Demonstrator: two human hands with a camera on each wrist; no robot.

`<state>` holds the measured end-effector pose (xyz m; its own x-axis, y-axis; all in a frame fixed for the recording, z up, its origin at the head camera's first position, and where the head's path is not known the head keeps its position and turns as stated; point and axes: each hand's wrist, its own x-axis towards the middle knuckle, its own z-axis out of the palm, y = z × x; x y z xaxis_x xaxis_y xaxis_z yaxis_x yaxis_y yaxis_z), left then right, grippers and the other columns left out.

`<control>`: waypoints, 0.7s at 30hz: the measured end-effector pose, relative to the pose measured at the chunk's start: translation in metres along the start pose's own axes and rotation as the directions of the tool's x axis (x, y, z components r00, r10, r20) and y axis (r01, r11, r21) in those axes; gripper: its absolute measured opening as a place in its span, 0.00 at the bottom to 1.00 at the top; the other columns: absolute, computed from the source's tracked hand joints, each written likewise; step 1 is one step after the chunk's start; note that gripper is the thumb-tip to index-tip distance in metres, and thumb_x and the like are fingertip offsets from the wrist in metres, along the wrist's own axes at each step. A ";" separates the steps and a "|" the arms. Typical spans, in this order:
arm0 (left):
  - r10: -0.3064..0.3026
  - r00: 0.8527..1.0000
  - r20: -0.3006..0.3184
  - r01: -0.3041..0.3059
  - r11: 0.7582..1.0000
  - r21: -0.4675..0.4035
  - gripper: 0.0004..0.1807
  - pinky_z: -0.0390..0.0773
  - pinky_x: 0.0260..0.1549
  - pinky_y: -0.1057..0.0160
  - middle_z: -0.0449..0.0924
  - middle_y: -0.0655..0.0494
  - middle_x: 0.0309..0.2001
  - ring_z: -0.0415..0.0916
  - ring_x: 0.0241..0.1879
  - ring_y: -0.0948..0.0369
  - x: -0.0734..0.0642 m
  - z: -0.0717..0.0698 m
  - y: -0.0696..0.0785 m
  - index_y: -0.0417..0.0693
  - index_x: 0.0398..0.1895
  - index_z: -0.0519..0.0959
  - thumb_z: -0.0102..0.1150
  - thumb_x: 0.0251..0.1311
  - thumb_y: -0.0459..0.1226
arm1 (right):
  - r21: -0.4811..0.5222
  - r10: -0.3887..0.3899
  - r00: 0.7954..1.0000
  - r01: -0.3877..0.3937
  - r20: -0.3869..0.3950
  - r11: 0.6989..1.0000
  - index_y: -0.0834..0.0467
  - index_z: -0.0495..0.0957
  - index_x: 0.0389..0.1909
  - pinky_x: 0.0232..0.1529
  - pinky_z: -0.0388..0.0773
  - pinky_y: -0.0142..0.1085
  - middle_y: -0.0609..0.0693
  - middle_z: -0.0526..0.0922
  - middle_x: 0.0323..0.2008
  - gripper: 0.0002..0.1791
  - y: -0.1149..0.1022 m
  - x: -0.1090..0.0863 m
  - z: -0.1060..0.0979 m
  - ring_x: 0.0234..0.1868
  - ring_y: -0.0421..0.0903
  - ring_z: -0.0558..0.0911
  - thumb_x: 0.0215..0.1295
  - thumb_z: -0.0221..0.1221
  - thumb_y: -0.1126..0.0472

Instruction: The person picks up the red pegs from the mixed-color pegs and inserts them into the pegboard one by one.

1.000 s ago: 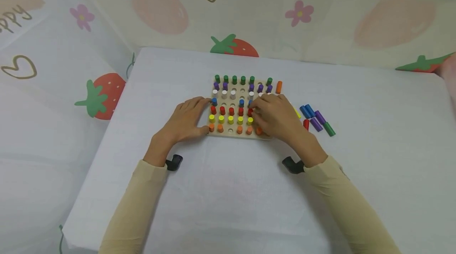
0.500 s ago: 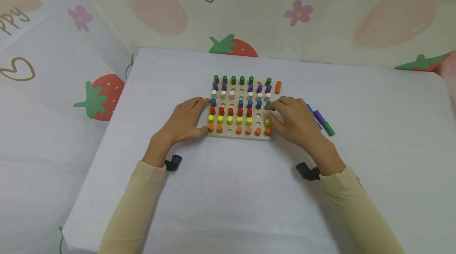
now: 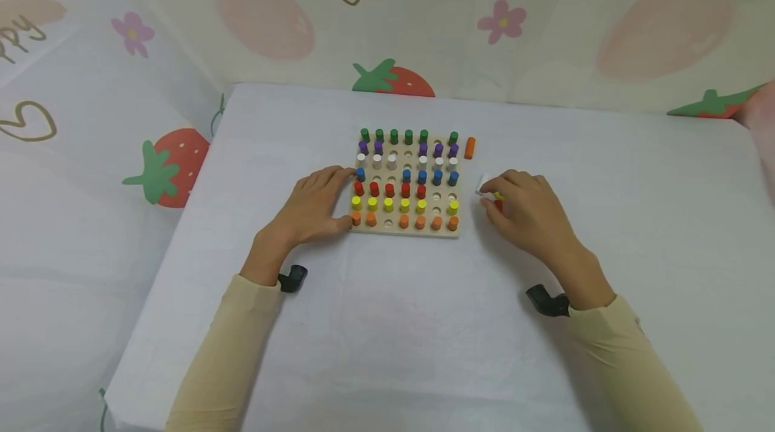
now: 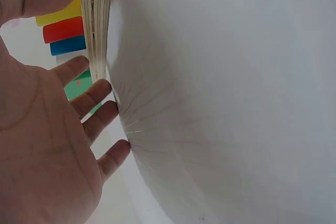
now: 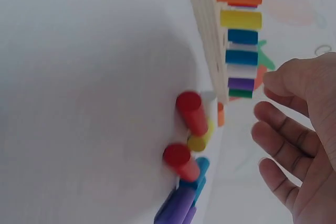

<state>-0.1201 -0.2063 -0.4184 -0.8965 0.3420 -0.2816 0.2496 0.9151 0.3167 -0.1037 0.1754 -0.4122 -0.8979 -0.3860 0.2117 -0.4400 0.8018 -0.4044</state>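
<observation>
A wooden pegboard (image 3: pixel 418 233) bears rows of coloured pegs, with bare holes in several rows. My left hand (image 3: pixel 315 206) rests at its left edge, the thumb and a fingertip touching the board's side; in the left wrist view the fingers of that hand (image 4: pixel 52 129) are spread and hold nothing. To the right of the board, my right hand (image 3: pixel 533 213) hovers over loose pegs. Its fingers are slightly bent and have nothing between them in the right wrist view. Closest to its fingertips are a white peg (image 3: pixel 482 184) and a red peg (image 3: pixel 498 204).
An orange peg (image 3: pixel 469 148) lies by the board's upper right corner. Under the right hand, the right wrist view has two red pegs (image 5: pixel 191 113), a yellow peg (image 5: pixel 198 142), and blue and purple pegs (image 5: pixel 176 208). A white cloth covers the table (image 3: pixel 387 324).
My right hand has moved right, off the board and over the loose pegs, uncovering the blue and yellow pegs in the right column. The left hand has stayed at the board's edge.
</observation>
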 end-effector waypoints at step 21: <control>-0.002 1.000 0.005 0.002 1.000 0.006 0.49 0.53 0.82 0.33 0.55 0.43 0.84 0.52 0.84 0.42 0.001 -0.001 0.001 0.51 0.85 0.54 0.57 0.60 0.53 | -0.088 0.070 0.994 -0.062 0.087 0.994 0.61 0.88 0.49 0.51 0.82 0.56 0.59 0.88 0.42 0.12 0.022 -0.031 -0.002 0.43 0.58 0.84 0.67 0.68 0.61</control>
<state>-0.1211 -0.2055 -0.4177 -0.8951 0.3411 -0.2871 0.2500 0.9172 0.3103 -0.0857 0.2062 -0.4262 -0.9242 -0.3672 0.1051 -0.3805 0.8611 -0.3372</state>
